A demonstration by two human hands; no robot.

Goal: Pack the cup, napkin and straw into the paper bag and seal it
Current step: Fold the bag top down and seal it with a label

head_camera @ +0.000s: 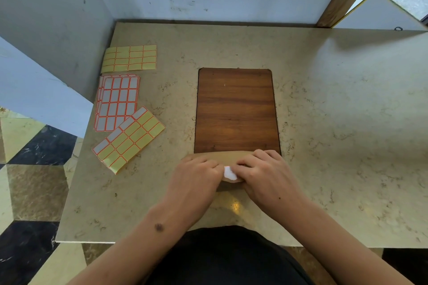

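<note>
Beige marbled stone tabletop [324, 122] fills the view, with a dark wood-grain rectangular panel [236, 111] set in its middle. Just below that panel's near edge lies the flat brown paper bag [222, 157], mostly covered by both hands. The left hand [194, 175] and right hand [266, 175] press down on it with fingers curled, pinching a small white sticker [230, 173] between them. Sheets of red-bordered label stickers [118, 104] lie well to the left.
</note>
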